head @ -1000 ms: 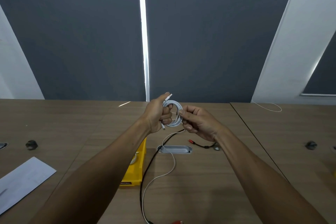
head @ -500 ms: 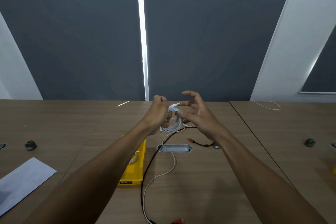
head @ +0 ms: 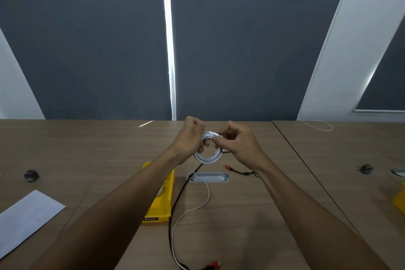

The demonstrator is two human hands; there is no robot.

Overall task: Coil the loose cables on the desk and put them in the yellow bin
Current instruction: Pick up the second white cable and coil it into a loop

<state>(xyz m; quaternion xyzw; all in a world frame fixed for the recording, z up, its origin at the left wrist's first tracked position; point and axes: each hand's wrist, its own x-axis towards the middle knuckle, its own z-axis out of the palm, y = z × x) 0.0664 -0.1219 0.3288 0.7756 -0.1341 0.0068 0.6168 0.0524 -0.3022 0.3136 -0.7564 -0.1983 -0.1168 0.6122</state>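
The desk (head: 230, 215) is made of brown wood with a fine grain, and a dull, smooth top is shown. The yellow bin (head: 161, 208) is made of smooth plastic with a slight shine. The white cable (head: 208, 155) is covered in smooth, slightly shiny plastic. The black cable (head: 175, 201) looks dull. The slot cover (head: 209, 177) in the desk looks like smooth grey metal. A flat white sheet of paper (head: 26, 217) looks matt.

bin (head: 161, 208) left of desk grommet (head: 209, 177) | paper (head: 26, 217) far left | coil (head: 208, 149) above grommet
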